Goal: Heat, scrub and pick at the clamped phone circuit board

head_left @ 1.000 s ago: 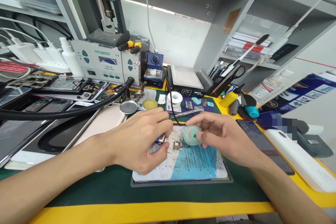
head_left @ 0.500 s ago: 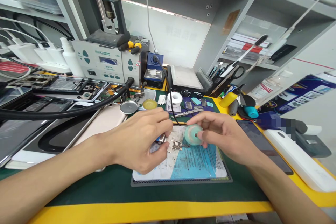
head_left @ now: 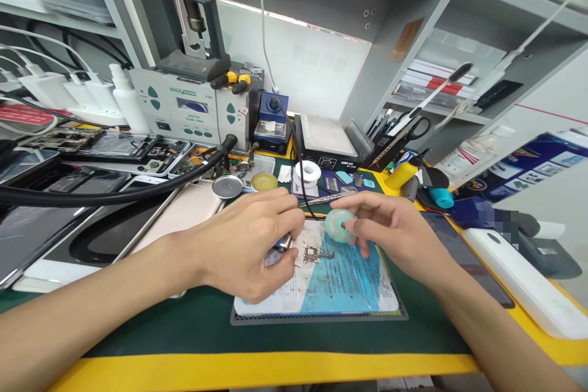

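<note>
My left hand (head_left: 255, 242) is closed, thumb and fingers around a small silver and blue object (head_left: 285, 242), mostly covered by the fingers. Just right of it a small phone circuit board (head_left: 316, 253) lies on a stained white and blue printed sheet (head_left: 342, 285). My right hand (head_left: 383, 223) has its thumb and fingers closed on a round, pale mint-green object (head_left: 337, 225) with a dark spot at its side, held above the sheet's upper right. What kind of thing it is, I cannot make out.
Behind are a black cable (head_left: 297, 150), a white spool (head_left: 309, 173), a tin of yellowish paste (head_left: 264, 182) and a grey soldering station (head_left: 188, 107). A thick black hose (head_left: 138, 197) crosses phones at left. A white device (head_left: 519, 278) lies at right.
My right hand and the mint-green object have moved slightly up, away from the circuit board. My left hand stays nearly where it was. The view has shifted a little.
</note>
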A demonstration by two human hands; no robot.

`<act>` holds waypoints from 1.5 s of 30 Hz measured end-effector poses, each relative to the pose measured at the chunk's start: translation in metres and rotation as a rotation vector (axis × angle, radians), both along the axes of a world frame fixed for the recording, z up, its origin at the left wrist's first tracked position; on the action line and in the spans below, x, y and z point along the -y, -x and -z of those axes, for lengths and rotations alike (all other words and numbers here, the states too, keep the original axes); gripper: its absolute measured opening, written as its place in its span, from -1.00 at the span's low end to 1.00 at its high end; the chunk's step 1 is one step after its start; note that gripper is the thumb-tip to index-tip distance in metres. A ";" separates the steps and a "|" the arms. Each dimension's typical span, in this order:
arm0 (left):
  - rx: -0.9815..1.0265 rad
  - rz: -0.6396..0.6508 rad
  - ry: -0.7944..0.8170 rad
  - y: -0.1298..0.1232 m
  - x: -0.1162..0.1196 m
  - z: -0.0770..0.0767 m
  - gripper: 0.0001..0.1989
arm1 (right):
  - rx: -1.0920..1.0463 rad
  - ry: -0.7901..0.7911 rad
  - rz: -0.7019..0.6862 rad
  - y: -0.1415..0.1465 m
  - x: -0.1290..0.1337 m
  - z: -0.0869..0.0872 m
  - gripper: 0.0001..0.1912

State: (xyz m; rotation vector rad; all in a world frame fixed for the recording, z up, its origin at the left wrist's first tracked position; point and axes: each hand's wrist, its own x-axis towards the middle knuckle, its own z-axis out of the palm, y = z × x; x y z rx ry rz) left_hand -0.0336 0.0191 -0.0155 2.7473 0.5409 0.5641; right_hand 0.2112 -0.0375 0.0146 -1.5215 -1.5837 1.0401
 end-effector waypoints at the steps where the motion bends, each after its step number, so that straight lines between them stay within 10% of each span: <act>1: 0.002 0.001 -0.002 0.000 0.000 0.000 -0.95 | 0.007 0.002 0.000 0.001 0.000 0.000 -0.73; 32: -0.017 -0.048 0.060 0.002 0.002 -0.004 -0.95 | -0.050 0.040 0.021 0.000 -0.001 0.005 -0.77; 39: -0.150 -0.137 0.015 0.013 0.013 0.001 -0.28 | -0.159 0.069 0.050 -0.003 -0.003 0.004 -0.79; 45: -0.096 -0.035 -0.129 0.016 0.012 0.021 -0.39 | -0.162 0.015 0.062 -0.004 -0.001 0.006 -0.81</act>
